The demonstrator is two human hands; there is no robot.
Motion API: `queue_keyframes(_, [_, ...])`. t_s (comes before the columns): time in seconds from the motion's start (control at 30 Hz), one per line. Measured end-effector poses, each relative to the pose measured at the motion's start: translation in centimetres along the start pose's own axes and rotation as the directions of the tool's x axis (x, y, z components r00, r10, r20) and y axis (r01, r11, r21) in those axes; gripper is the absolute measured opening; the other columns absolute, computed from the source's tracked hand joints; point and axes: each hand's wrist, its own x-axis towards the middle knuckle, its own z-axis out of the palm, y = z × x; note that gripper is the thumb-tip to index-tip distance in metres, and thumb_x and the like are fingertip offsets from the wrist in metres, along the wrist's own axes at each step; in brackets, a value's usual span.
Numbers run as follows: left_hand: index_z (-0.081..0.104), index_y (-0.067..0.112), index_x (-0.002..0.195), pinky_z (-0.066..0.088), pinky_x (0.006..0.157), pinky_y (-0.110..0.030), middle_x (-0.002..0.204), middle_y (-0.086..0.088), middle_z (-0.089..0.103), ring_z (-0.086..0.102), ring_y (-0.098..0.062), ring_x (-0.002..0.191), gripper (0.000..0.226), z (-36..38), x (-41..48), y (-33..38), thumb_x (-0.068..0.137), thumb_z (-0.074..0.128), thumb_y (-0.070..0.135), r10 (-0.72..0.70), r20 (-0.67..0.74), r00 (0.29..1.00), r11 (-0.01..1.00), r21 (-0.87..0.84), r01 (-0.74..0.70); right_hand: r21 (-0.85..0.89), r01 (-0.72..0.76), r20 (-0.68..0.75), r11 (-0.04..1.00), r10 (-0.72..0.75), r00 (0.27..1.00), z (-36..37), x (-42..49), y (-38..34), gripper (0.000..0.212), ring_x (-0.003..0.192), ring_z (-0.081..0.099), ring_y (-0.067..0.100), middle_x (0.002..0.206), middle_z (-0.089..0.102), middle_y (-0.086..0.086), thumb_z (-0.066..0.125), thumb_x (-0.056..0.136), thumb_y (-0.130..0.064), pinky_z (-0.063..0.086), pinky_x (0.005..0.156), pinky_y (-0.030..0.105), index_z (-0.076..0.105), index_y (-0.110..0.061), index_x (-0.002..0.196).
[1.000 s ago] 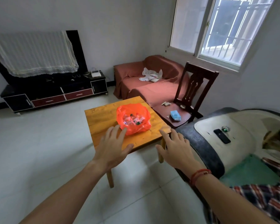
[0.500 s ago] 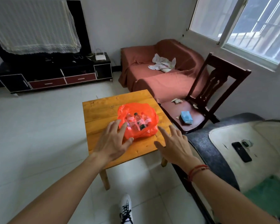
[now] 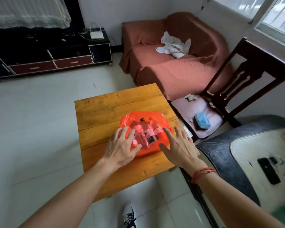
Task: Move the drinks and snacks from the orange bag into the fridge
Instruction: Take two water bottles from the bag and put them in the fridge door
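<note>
Item: orange bag (image 3: pixel 145 129), thin translucent plastic, lying slumped on the near half of the wooden table (image 3: pixel 105 109); its film is loose and settled over the contents, so their shapes show through it. Contents: bottles (image 3: pixel 147 132) lying side by side, caps pointing away from the person, one with a dark cap and dark lower label; the exact count and any snacks beneath them cannot be made out through the plastic. Left hand (image 3: pixel 122 148): palm down at the bag's near-left edge, fingers spread, fingertips seemingly touching the film, nothing gripped. Right hand (image 3: pixel 179 148): palm down at the near-right edge, fingers likewise spread and empty, red string at the wrist; the pair bracket the bag, probably to gather or open it. Bag mouth and handles: not discernible. Fridge: not in view. Surroundings: wooden chair (image 3: pixel 237 89) just beside the table's right edge, covered sofa (image 3: pixel 171 69) beyond it.
</note>
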Motion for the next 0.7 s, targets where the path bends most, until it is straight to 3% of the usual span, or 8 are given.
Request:
queue_keyframes(0.23, [0.032,0.018,0.150,0.035,0.110,-0.044,0.156,-0.007,0.028,0.025,-0.028,0.141,0.086,2.8,4.9,-1.2,0.081,0.026,0.069,-0.095,0.071,0.993,0.987,-0.123,0.103,0.112,-0.043,0.111,0.993,0.030,0.993,2.9,6.1,-0.1,0.082,0.140,0.036,0.037,0.160,0.026,0.018,0.046,0.096,-0.059,0.041,0.107,0.050,0.007,-0.027,0.160])
queue_keyframes(0.47, [0.037,0.012,0.148,0.034,0.112,-0.039,0.147,-0.010,0.037,0.036,-0.031,0.135,0.070,6.3,8.2,-0.4,0.088,0.059,0.042,-0.184,0.098,0.978,0.946,-0.254,0.203,0.194,0.003,0.191,0.981,-0.041,0.981,6.3,11.1,0.2,0.080,0.132,0.044,0.040,0.158,0.029,0.018,0.042,0.096,-0.062,0.046,0.100,0.051,0.009,-0.025,0.159])
queue_keyframes(0.7, [0.033,0.011,0.149,0.040,0.108,-0.042,0.145,-0.009,0.040,0.043,-0.030,0.133,0.066,10.8,12.2,0.8,0.088,0.059,0.014,-0.285,0.245,0.927,0.836,-0.409,0.365,0.336,-0.031,0.290,0.942,-0.072,0.954,10.5,15.6,0.6,0.081,0.127,0.047,0.041,0.150,0.036,0.016,0.050,0.096,-0.058,0.047,0.098,0.054,0.011,-0.024,0.158])
